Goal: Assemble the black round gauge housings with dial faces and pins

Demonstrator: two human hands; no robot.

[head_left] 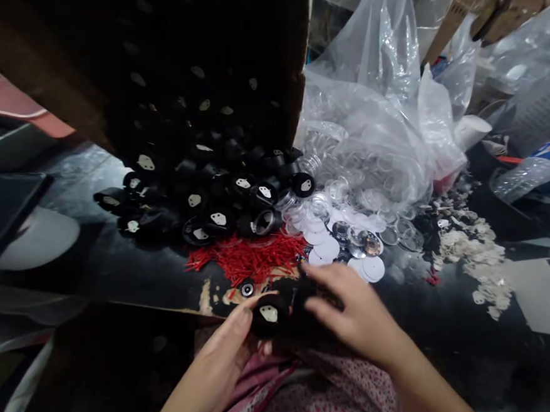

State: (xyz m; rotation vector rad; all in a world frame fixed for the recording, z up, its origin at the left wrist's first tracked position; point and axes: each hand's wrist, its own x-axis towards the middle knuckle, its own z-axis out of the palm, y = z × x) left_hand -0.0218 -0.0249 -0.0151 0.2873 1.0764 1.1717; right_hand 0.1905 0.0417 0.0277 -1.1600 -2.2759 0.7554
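A round black case with a pale plate on its face is in my left hand, gripped between thumb and fingers near the table's front edge. Just right of it, my right hand is bent around something dark that I cannot make out. Beyond my hands lies a heap of thin red pieces. A small black ring with a light centre rests beside the left thumb. White and printed discs lie past my right fingertips.
Many black cases spill from a large dark box at the back left. Clear rings fill a plastic bag behind the discs. Pale small parts are piled at right, near a plastic bottle. The black table ends close to me.
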